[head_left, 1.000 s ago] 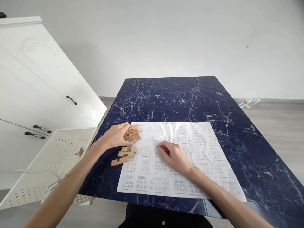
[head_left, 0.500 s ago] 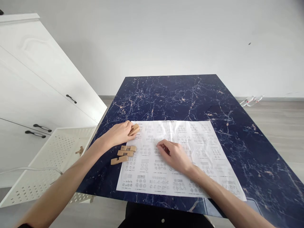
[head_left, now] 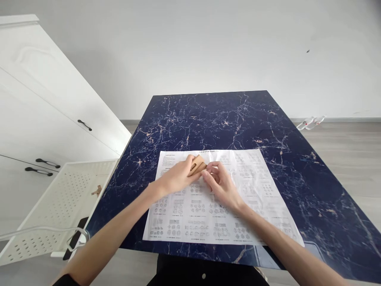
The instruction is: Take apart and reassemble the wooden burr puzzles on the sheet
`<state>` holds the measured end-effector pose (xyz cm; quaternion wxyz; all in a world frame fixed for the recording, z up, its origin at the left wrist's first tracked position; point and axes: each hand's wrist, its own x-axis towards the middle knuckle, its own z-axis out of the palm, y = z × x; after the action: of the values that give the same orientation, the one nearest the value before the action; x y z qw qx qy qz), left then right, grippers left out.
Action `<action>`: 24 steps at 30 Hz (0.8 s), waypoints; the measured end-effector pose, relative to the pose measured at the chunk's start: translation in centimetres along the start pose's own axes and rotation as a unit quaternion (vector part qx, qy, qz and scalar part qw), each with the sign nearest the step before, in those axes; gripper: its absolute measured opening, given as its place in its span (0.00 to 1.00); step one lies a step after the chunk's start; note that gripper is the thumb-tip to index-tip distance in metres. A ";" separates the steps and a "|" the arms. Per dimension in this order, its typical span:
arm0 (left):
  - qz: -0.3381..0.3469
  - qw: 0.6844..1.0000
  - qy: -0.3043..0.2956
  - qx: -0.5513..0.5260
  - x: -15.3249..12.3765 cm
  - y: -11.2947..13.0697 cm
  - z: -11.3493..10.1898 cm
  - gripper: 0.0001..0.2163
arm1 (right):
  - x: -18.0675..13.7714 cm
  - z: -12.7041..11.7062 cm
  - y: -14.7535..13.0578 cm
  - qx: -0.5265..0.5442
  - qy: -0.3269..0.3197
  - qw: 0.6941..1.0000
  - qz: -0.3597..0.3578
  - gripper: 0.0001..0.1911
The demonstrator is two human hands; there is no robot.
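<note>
My left hand point(head_left: 178, 177) is closed on a small bundle of tan wooden puzzle pieces point(head_left: 196, 165) and holds it just above the printed instruction sheet point(head_left: 253, 190). From the right, my right hand point(head_left: 220, 182) meets it, fingers curled and fingertips pinching the bundle's right end. Both hands are over the upper middle of the sheet, which lies flat on the dark blue marble table point(head_left: 226, 119). No other loose wooden pieces show on the table; my left forearm covers the sheet's left part.
A white perforated basket point(head_left: 44, 214) stands left of the table with one wooden piece point(head_left: 97, 191) inside it. Behind it is a white cabinet point(head_left: 44, 103) with black handles. A white cable point(head_left: 35, 229) crosses the basket. A clear object point(head_left: 311, 122) lies on the floor, far right.
My left hand has carried the wooden pieces from the sheet's left edge to its middle. My right hand rose to meet them. The loose pieces by the left edge are out of sight.
</note>
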<state>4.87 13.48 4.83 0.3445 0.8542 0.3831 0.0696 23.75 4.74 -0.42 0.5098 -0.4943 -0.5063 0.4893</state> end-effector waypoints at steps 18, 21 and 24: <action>0.003 0.963 0.074 -0.259 -0.5 0.9 5.5 0.21 | 1.6 -2.7 -0.3 -0.024 0.036 0.997 0.064 0.23; 0.004 0.967 0.081 -0.244 -0.6 0.7 6.0 0.23 | 1.8 -3.0 -0.2 -0.005 0.058 0.995 0.075 0.23; 0.008 0.970 0.084 -0.229 -0.7 0.6 6.3 0.24 | 1.9 -3.1 0.0 0.020 0.073 0.994 0.075 0.22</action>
<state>7.17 9.32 0.59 0.4975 0.7466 0.3773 0.2295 26.91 6.60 -0.32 0.5172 -0.5549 -0.4192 0.4989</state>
